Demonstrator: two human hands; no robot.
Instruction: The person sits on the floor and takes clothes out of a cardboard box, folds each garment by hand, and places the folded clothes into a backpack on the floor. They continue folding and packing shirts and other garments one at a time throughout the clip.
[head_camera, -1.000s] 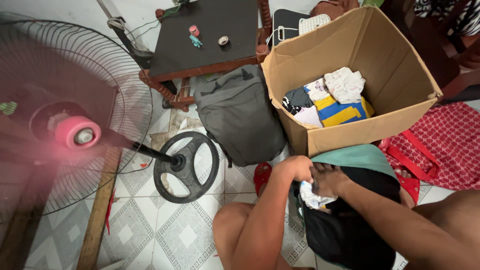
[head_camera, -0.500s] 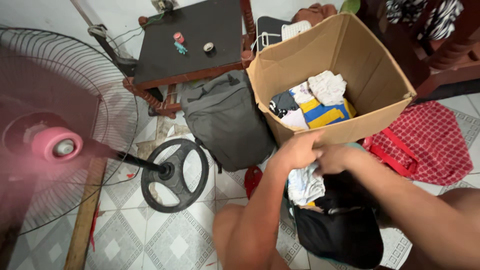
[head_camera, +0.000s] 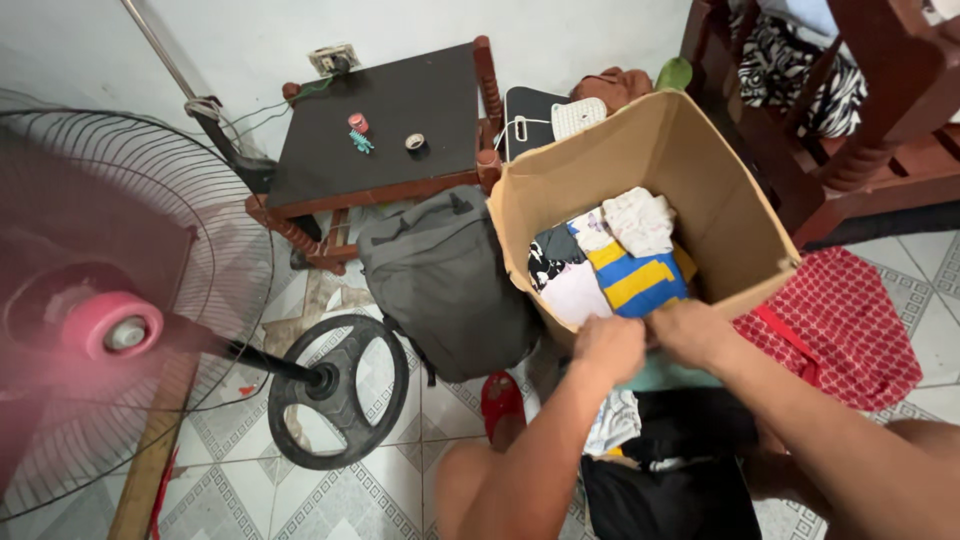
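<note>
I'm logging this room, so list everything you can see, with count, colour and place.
cardboard box: one, brown, open, right of centre
folded clothes: several, white, black, blue and yellow, inside the box
backpack: one, grey, on the floor left of the box
small table: one, dark top, by the wall
standing fan: one, pink hub, far left
red checked cloth: one, on the floor right of the box
black bag: one, under the hands
pale cloth: one, beneath the left hand
left hand: at the box's near edge
right hand: beside it

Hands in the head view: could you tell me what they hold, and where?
Left hand and right hand grip a pale cloth by its top edge.
</note>
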